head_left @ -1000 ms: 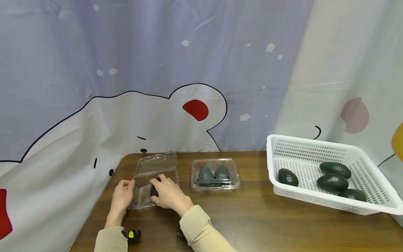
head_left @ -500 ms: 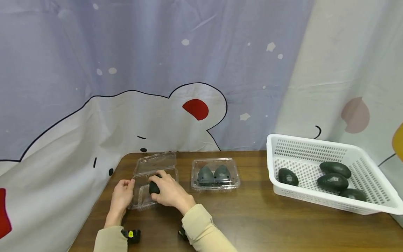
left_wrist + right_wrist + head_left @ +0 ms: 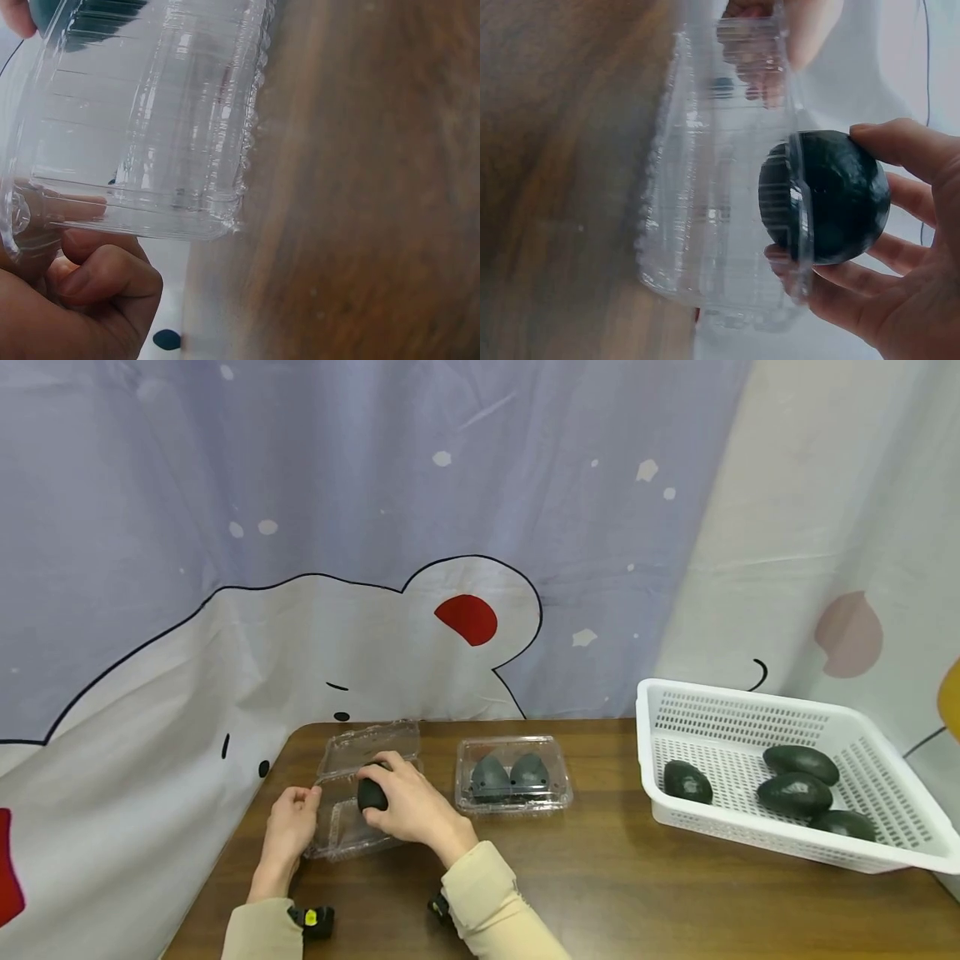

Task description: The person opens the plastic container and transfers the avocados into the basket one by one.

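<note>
Item: open clear clamshell box [image 3: 352, 802], lid hinged back toward 12 o'clock, lying at the counter's [image 3: 600, 877] near-left corner. Left hand [image 3: 288, 827] at the box's 9 o'clock edge, fingers [image 3: 105, 274] curled and pinching the rim, steadying it. Right hand [image 3: 408, 806] at the box's 3 o'clock side, fingers [image 3: 900, 199] wrapped round a dark avocado [image 3: 372, 793], which sits just above the box's tray, at its rim in the right wrist view; whether it touches the plastic cannot be told. Item: closed clamshell box [image 3: 513, 777], two dark avocados inside, at 3 o'clock of the open one, apart from it. Item: white perforated basket [image 3: 750, 710], far toward 3 o'clock, four avocados loose in it. Backdrop: printed curtain [image 3: 375, 527] at 12 o'clock. Step judged in hand: handling the single avocado at the open box, entering or leaving not determinable. Next move calls for a steady hold on the flimsy rim and clearance past the tray wall.
</note>
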{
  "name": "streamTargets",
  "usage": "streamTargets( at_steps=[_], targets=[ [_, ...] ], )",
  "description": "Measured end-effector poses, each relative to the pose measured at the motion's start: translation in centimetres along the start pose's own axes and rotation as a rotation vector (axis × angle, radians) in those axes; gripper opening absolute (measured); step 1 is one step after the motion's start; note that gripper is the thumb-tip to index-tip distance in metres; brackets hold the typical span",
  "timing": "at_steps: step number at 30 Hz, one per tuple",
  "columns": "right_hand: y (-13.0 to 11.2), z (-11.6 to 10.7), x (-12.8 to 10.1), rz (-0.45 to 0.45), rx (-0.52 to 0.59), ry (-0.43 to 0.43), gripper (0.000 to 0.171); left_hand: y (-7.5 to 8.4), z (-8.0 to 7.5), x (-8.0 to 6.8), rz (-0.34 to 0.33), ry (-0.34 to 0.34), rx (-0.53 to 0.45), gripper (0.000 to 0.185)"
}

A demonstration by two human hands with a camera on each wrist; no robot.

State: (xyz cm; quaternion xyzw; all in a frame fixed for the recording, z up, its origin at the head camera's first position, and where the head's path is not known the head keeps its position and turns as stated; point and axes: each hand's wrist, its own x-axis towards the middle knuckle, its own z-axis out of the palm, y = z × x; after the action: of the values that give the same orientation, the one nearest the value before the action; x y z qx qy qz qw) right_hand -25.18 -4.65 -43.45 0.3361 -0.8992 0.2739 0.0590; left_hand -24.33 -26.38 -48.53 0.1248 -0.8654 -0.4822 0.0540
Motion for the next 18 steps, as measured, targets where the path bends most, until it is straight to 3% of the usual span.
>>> streamTargets(
  at_steps=[18],
  targets=[
    [0.9, -4.6, -1.9, 0.008, 0.115, 0.152, 0.048, 0.2, 0.1, -0.1, 0.001, 0.004, 0.016, 0.046]
  ],
)
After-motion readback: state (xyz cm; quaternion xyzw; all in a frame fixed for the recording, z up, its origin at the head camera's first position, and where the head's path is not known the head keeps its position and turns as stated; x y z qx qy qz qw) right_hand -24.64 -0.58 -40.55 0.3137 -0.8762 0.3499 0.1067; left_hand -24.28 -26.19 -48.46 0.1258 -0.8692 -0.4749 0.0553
